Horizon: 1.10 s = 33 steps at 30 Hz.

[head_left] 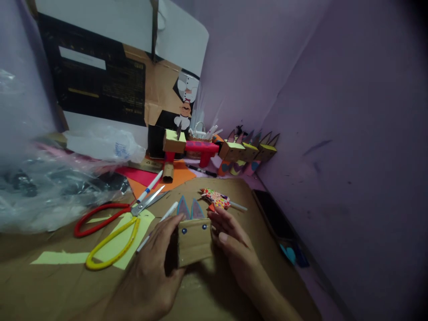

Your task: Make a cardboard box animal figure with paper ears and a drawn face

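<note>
A small cardboard box head point(195, 244) stands between my hands, with two blue-edged pointed ears point(190, 208) on top and two dark blue eyes on its front. My left hand point(157, 263) grips the box from its left side, thumb low and fingers near the top corner. At the right side, my right hand point(236, 249) has its fingers curled, with a small orange-red piece point(211, 207) at the fingertips. Red-and-yellow-handled scissors point(135, 209) lie opened to the left, over yellow-green paper point(145, 223). A white pen point(169, 211) is partly behind my left hand.
Behind stand several box-headed figures point(233, 151) and a red tube body point(202, 149). A colourful wrapped stick point(217, 198) lies beyond my right hand. Clear plastic point(67, 187) is at left, a dark phone-like slab point(274, 214) at right by the wall.
</note>
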Tool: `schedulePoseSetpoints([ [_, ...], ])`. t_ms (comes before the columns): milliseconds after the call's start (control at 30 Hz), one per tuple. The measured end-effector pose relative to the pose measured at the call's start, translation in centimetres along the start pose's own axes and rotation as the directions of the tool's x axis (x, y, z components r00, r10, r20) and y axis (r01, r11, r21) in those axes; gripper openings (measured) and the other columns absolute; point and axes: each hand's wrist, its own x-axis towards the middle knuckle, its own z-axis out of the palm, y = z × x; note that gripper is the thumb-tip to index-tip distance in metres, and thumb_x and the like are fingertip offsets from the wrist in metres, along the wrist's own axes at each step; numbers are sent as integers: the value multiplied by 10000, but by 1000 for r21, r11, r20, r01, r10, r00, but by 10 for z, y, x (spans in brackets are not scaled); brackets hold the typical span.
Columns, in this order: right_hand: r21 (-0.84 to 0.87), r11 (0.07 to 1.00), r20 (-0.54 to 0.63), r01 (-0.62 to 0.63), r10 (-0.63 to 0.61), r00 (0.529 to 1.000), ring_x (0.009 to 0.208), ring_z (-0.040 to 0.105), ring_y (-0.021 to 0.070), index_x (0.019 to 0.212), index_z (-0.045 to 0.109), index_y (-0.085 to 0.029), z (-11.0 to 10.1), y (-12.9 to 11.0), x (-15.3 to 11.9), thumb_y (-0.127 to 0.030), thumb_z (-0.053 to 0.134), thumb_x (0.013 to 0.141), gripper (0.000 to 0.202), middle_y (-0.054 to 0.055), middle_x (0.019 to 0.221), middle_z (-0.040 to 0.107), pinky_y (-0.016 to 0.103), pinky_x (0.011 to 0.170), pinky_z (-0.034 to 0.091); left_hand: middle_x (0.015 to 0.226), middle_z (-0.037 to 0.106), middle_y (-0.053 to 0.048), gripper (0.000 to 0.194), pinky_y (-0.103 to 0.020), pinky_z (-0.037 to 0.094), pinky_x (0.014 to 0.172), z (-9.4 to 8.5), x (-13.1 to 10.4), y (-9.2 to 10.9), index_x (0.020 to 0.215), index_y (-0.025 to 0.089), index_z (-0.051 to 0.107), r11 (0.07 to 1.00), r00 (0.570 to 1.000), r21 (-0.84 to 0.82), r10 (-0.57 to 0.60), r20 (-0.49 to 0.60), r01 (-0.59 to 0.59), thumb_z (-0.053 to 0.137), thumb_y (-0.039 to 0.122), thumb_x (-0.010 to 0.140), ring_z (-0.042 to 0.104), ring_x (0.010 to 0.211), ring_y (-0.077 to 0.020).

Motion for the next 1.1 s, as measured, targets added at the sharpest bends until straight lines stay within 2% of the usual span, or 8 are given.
schedulePoseSetpoints([
  [100,108,980,20,-164,163,986,1061,590,279,1130,582,-223,12,-15,5,-278,709,560,586,91,1176,618,388,843,461,1373,473,-100,705,-467,417,1046,-3,3,2,1392,263,225,999,999,9,47,-15,-47,514,108,769,478,1256,-271],
  [267,221,922,89,-319,306,948,790,620,200,1029,579,-208,30,-29,12,-211,615,539,491,27,914,658,300,678,457,1367,463,-108,696,-459,421,1043,-7,7,1,1380,239,238,994,993,30,102,-57,-101,485,67,753,462,1263,-271],
  [400,287,904,117,-317,295,948,780,613,186,984,591,-209,29,-24,10,-166,597,522,465,15,892,664,276,644,457,1369,451,-118,739,-485,420,1038,-8,7,-1,1383,243,222,990,989,40,135,-62,-133,480,40,721,459,1261,-285],
  [633,315,899,63,-304,300,952,760,617,187,973,596,-207,24,-19,8,-172,634,518,457,5,854,668,275,628,452,1375,446,-102,732,-484,397,1056,-3,7,-2,1399,255,209,982,982,50,186,-34,-184,462,39,746,434,1282,-278],
  [833,329,907,67,-262,254,965,757,577,182,957,555,-224,24,-20,8,-162,670,492,482,-24,787,616,264,611,409,1376,434,-110,756,-505,371,1070,-3,6,-1,1408,259,190,970,971,72,236,-28,-233,453,8,745,380,1314,-283],
  [1000,313,917,45,-246,245,969,666,531,153,978,543,-218,26,-20,7,-160,674,487,512,-49,712,574,245,568,355,1382,431,-99,786,-493,360,1081,-3,6,-1,1415,270,181,963,965,76,261,-36,-258,437,-24,732,373,1319,-273],
  [1100,317,916,42,-247,246,968,675,533,156,971,535,-221,27,-19,8,-162,679,481,514,-52,706,573,250,580,366,1392,425,-92,800,-493,345,1090,-2,5,-3,1423,275,178,961,961,70,272,-42,-269,433,-31,729,370,1319,-266],
])
